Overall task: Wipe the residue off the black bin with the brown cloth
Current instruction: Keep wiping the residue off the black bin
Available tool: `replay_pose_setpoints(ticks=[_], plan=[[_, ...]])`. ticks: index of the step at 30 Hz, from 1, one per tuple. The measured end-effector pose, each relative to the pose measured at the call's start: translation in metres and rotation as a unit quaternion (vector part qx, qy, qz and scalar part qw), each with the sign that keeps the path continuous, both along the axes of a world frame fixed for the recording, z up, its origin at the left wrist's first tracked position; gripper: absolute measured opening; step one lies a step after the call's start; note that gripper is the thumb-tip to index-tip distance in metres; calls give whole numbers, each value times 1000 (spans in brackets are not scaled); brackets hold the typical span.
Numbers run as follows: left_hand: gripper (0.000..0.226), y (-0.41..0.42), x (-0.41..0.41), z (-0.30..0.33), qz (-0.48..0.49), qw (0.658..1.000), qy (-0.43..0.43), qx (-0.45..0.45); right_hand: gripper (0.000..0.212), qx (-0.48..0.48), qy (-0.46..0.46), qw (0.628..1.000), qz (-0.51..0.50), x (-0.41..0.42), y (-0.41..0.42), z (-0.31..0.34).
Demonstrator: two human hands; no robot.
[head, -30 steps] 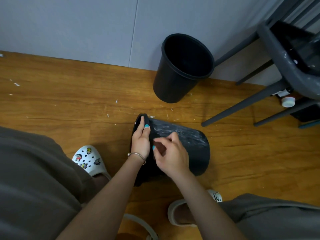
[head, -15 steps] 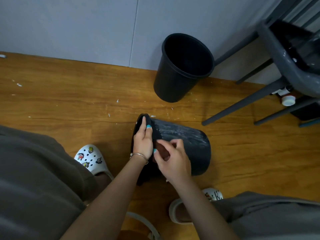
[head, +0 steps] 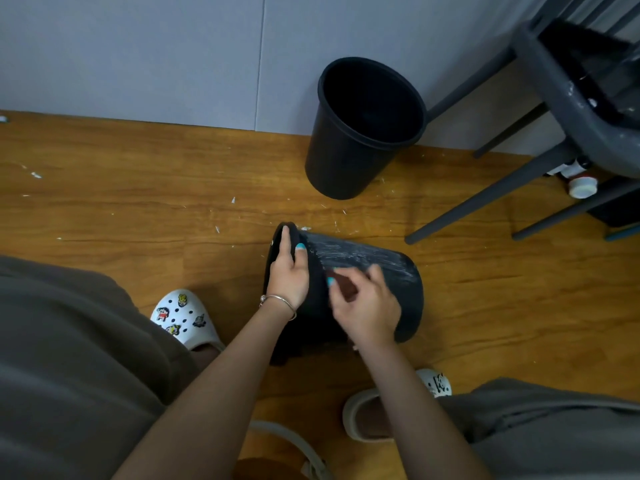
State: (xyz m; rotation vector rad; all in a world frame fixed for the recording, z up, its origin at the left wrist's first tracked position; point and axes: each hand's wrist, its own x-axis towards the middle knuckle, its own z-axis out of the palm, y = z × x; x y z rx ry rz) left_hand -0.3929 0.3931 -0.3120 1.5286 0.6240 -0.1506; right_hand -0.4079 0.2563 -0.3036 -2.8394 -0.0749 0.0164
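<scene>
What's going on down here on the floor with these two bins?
A person crouches over a black bin lying on its side on the wooden floor. The left hand grips its rim while the right hand presses a brown cloth against its side. White streaky residue still covers the upper side. A second black bin stands upright by the wall, beside a grey chair.

Tipped bin (head: 381, 261) lies before upright bin (head: 360, 133).
</scene>
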Motion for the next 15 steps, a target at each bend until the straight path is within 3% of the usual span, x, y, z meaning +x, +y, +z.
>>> replay_pose_setpoints(ticks=[5, 8, 11, 15], plan=[[54, -7, 0, 3, -5, 1000, -1, 18, 32, -23, 56, 987, -150, 7, -6, 4], [53, -5, 1, -1, -7, 1000, -3, 13, 29, 30, -1, 998, -47, -14, 33, 2], [54, -5, -4, -2, -3, 1000, -6, -1, 28, 24, -7, 999, 41, -15, 9, -3], [53, -8, -2, 5, -20, 1000, -2, 16, 31, -21, 56, 990, -129, 6, -32, 0]])
